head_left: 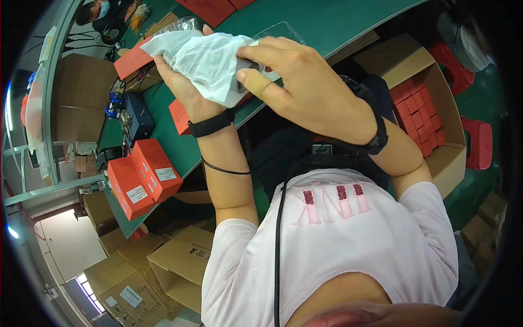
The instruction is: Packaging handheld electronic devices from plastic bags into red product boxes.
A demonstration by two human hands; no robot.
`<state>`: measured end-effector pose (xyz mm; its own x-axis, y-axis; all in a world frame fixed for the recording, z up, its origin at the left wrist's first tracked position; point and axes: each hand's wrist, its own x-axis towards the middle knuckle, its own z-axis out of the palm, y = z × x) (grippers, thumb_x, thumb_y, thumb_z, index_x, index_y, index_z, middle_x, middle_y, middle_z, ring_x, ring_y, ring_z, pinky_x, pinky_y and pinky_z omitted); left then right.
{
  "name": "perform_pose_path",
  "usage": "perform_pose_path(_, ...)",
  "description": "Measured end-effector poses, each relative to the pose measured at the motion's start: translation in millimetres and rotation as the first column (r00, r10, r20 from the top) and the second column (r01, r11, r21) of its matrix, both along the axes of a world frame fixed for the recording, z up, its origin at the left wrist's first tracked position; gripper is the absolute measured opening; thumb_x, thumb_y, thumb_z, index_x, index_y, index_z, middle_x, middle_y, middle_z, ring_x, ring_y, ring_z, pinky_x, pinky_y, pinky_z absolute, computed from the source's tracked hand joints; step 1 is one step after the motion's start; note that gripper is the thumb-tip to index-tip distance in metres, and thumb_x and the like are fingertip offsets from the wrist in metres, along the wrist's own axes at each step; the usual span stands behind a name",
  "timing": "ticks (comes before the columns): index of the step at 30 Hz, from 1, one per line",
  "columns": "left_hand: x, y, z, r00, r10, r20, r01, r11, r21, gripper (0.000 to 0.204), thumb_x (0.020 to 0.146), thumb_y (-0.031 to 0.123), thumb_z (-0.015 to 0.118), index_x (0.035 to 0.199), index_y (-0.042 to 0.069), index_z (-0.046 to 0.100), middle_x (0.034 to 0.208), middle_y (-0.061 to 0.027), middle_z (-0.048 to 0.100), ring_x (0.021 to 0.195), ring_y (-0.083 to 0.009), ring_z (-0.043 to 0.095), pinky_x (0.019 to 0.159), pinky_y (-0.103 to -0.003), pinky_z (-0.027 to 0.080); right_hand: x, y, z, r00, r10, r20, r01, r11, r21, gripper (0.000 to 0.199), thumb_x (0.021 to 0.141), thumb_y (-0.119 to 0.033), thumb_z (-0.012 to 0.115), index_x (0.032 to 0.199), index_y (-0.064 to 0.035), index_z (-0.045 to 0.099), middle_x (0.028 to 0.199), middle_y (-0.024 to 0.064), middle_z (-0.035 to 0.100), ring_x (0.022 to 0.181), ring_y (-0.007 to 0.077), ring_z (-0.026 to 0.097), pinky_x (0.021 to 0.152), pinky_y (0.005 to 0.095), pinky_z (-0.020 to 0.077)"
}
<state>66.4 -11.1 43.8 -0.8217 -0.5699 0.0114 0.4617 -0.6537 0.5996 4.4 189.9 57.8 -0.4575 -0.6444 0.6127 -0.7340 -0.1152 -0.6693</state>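
Note:
A crumpled white wrapper (pixel 204 60), thin like a soft bag or sheet, lies across my left hand (pixel 189 97). The palm is turned up beneath it, with fingertips showing past its far edge. From the right, my right hand (pixel 308 79) reaches over the wrapper's near end. Its thumb, with a tan band around it, and its fingers close around the edge there. A small dark grey thing (pixel 246 71) peeks out between them; the wrapper hides most of it. Clear plastic packaging (pixel 280 34) lies on the table just beyond my right hand.
The green table (pixel 348 19) carries red boxes (pixel 144 177), a red carton (pixel 133 59) and a blue-grey device (pixel 139 117). An open cardboard box (pixel 447 158) full of small red boxes stands right, beside red stools (pixel 477 143). Cartons (pixel 180 264) stand lower left. Another person (pixel 101 13) is far left.

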Motion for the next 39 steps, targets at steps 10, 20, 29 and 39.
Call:
perform_pose_path(10, -6.7, 31.4, 12.0, 0.833, 0.549, -0.073, -0.463, 0.617, -0.637, 0.033, 0.106, 0.031, 0.058, 0.115, -0.001, 0.064, 0.107, -0.0079, 0.069, 0.09, -0.0205, 0.068, 0.081, -0.037, 0.057, -7.3, 3.1, -26.8, 0.721, 0.269, 0.638, -0.32, 0.947, -0.038, 0.036, 0.095, -0.018, 0.066, 0.127, -0.0007, 0.066, 0.093, -0.0002, 0.066, 0.074, 0.0062, 0.055, 0.064, 0.0228, 0.0456)
perform_pose_path(20, 20.7, -69.1, -15.0, 0.998, -0.057, -0.005, 0.057, 0.998, 0.005, 0.053, 0.108, 0.046, 0.045, 0.139, 0.003, 0.053, 0.138, -0.0152, 0.061, 0.123, -0.0331, 0.06, 0.106, -0.05, 0.049, -1.4, 22.1, -24.3, 0.48, 0.248, 0.842, -0.354, 0.932, -0.073, 0.05, 0.096, -0.02, 0.062, 0.14, 0.0041, 0.059, 0.096, 0.0079, 0.073, 0.065, 0.0055, 0.053, 0.057, 0.0212, 0.0417)
perform_pose_path(29, 21.3, -18.0, -18.3, 0.943, -0.283, -0.175, 0.316, 0.926, 0.207, 0.047, 0.108, 0.039, 0.047, 0.136, 0.003, 0.056, 0.131, -0.0121, 0.066, 0.122, -0.0321, 0.061, 0.109, -0.051, 0.047, 0.6, 18.3, -29.6, 0.449, 0.239, 0.861, -0.309, 0.946, -0.101, 0.049, 0.097, -0.019, 0.06, 0.141, 0.0039, 0.058, 0.092, 0.0076, 0.072, 0.062, 0.0058, 0.051, 0.054, 0.0212, 0.0395)
perform_pose_path(39, 18.9, -32.7, -12.2, 0.823, -0.469, -0.32, 0.555, 0.782, 0.282, 0.041, 0.11, 0.029, 0.042, 0.137, 0.0, 0.054, 0.134, -0.0169, 0.064, 0.125, -0.0345, 0.06, 0.111, -0.052, 0.047, 9.6, 23.3, -26.8, 0.465, 0.282, 0.84, -0.343, 0.931, -0.122, 0.05, 0.097, -0.021, 0.06, 0.141, 0.0033, 0.057, 0.099, 0.0098, 0.071, 0.064, 0.006, 0.053, 0.056, 0.0209, 0.0413)
